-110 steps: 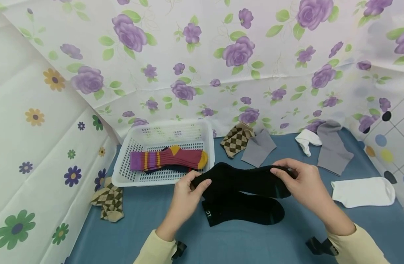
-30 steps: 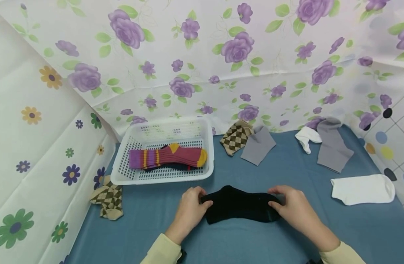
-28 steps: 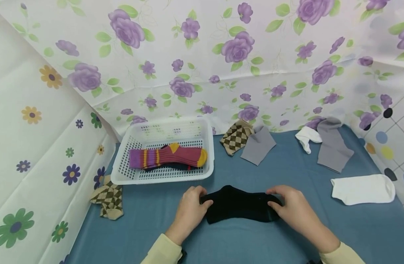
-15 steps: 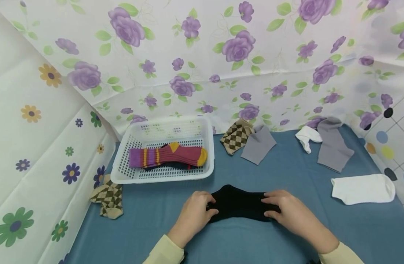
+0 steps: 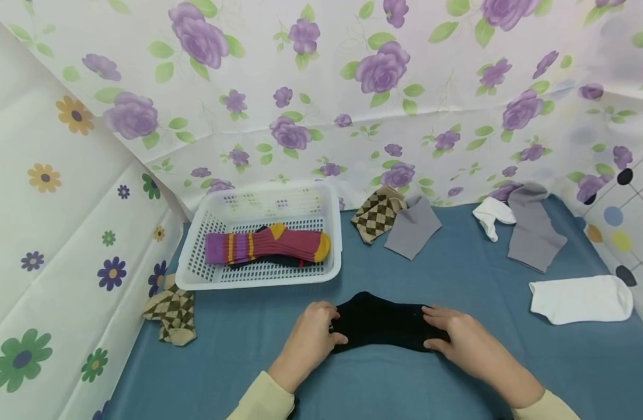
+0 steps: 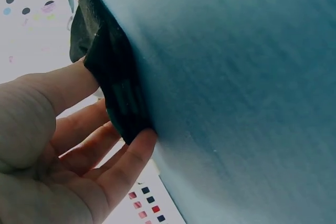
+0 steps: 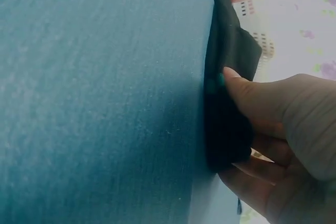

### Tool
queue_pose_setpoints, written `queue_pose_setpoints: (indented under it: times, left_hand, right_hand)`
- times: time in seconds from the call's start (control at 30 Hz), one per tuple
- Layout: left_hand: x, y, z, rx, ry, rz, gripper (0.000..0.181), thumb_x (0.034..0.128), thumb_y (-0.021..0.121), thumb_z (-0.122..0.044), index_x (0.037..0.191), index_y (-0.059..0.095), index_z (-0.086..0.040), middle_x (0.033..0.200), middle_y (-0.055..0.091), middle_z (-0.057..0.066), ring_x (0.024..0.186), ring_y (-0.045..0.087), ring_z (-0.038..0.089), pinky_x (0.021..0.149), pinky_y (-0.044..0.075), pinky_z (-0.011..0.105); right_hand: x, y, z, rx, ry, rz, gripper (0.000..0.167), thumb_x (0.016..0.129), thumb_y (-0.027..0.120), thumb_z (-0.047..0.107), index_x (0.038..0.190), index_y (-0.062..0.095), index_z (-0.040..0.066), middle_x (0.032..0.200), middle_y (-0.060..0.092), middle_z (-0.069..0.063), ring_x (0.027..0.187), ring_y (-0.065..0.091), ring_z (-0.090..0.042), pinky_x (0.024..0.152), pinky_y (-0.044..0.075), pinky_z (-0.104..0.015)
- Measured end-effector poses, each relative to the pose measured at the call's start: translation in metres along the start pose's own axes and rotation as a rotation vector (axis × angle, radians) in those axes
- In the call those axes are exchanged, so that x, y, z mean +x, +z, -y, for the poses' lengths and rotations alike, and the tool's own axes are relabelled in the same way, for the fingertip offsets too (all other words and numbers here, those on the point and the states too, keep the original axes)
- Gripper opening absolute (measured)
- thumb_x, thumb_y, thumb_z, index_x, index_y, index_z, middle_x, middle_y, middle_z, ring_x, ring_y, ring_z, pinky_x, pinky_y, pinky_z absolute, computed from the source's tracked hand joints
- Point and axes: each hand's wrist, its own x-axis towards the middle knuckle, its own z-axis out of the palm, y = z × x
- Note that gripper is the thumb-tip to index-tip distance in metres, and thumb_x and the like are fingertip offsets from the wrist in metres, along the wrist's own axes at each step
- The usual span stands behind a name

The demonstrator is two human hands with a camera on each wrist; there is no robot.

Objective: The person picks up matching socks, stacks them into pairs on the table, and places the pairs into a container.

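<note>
Black socks (image 5: 384, 322), stacked as one flat shape, lie on the blue cloth in front of the basket. My left hand (image 5: 310, 341) holds their left end, thumb at the near edge and fingers at the far edge. On the right end is my right hand (image 5: 465, 344), thumb and fingers spread along its edges. The left wrist view shows the left hand (image 6: 68, 140) with thumb and fingertips around the end of the black fabric (image 6: 118, 72). In the right wrist view the right hand (image 7: 283, 135) has the dark fabric (image 7: 231, 124) between thumb and fingers.
A white basket (image 5: 258, 284) at back left holds a purple-and-red striped sock pair (image 5: 300, 244) over dark socks. Checkered socks lie left (image 5: 177, 315) and at the back (image 5: 376, 216). Grey socks (image 5: 413, 227) (image 5: 534, 233) and white socks (image 5: 493, 214) (image 5: 581, 299) lie at the back and right.
The upper black sock was lowered onto the other, so they now lie stacked. Both hands came down with it and then shifted inward along the ends. The view tilted slightly.
</note>
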Motion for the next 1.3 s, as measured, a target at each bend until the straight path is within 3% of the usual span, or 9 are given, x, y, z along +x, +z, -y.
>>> queue_pose_setpoints:
  times: [0.27, 0.47, 0.63, 0.8, 0.93, 1.07, 1.3]
  left_hand:
    - [0.006, -0.005, 0.001, -0.04, -0.049, 0.0, 0.029, 0.0726, 0.081, -0.029, 0.092, 0.071, -0.01, 0.101, 0.058, 0.003, 0.088, 0.059, 0.016, 0.073, 0.052, 0.029]
    - [0.014, -0.004, 0.004, -0.038, -0.091, 0.031, 0.037, 0.0688, 0.083, -0.033, 0.092, 0.062, -0.012, 0.087, 0.055, 0.0, 0.076, 0.051, 0.012, 0.065, 0.047, 0.027]
    - [0.018, -0.006, 0.005, -0.028, -0.102, 0.025, 0.034, 0.071, 0.081, -0.033, 0.089, 0.062, -0.011, 0.083, 0.055, 0.0, 0.072, 0.05, 0.012, 0.062, 0.045, 0.027]
    - [0.019, -0.007, 0.006, -0.003, -0.088, -0.004, 0.027, 0.0739, 0.08, -0.028, 0.084, 0.06, -0.012, 0.079, 0.054, -0.001, 0.069, 0.05, 0.012, 0.06, 0.043, 0.027]
    - [0.02, -0.007, 0.005, -0.011, -0.113, 0.01, 0.033, 0.0741, 0.08, -0.027, 0.095, 0.059, -0.012, 0.086, 0.059, 0.002, 0.076, 0.056, 0.015, 0.064, 0.047, 0.029]
    - [0.022, -0.007, 0.004, -0.021, -0.143, 0.038, 0.04, 0.0744, 0.08, -0.027, 0.105, 0.059, -0.011, 0.095, 0.063, 0.005, 0.083, 0.06, 0.018, 0.069, 0.05, 0.032]
    - [0.027, -0.01, 0.002, -0.031, -0.183, 0.095, 0.038, 0.073, 0.081, -0.027, 0.101, 0.061, -0.01, 0.096, 0.065, 0.007, 0.082, 0.06, 0.018, 0.067, 0.05, 0.032]
  right_hand:
    - [0.006, -0.001, 0.001, 0.006, 0.01, -0.042, 0.04, 0.078, 0.075, 0.031, 0.113, 0.068, 0.012, 0.121, 0.064, -0.004, 0.117, 0.057, -0.028, 0.09, 0.049, -0.046]
    - [0.009, -0.003, 0.002, -0.009, 0.027, -0.108, 0.027, 0.079, 0.075, 0.03, 0.101, 0.074, 0.014, 0.111, 0.069, -0.004, 0.107, 0.063, -0.026, 0.084, 0.052, -0.045]
    - [0.011, -0.005, 0.004, -0.011, 0.066, -0.15, 0.016, 0.079, 0.074, 0.027, 0.09, 0.076, 0.015, 0.103, 0.072, -0.004, 0.092, 0.068, -0.022, 0.068, 0.055, -0.035]
    - [0.014, -0.007, 0.004, -0.008, 0.113, -0.137, 0.002, 0.078, 0.075, 0.018, 0.08, 0.075, 0.019, 0.102, 0.072, -0.005, 0.086, 0.068, -0.021, 0.056, 0.048, -0.026]
    - [0.016, -0.009, 0.002, 0.0, 0.151, -0.115, 0.01, 0.074, 0.078, 0.016, 0.078, 0.07, 0.02, 0.095, 0.071, -0.003, 0.075, 0.063, -0.014, 0.058, 0.048, -0.028]
    - [0.019, -0.012, 0.001, 0.03, 0.198, -0.077, 0.02, 0.072, 0.079, 0.017, 0.089, 0.068, 0.016, 0.085, 0.066, 0.001, 0.066, 0.053, -0.009, 0.057, 0.045, -0.027]
    - [0.023, -0.013, -0.003, 0.087, 0.21, -0.062, 0.038, 0.071, 0.08, 0.014, 0.105, 0.064, 0.011, 0.096, 0.067, -0.004, 0.08, 0.059, -0.015, 0.066, 0.051, -0.034]
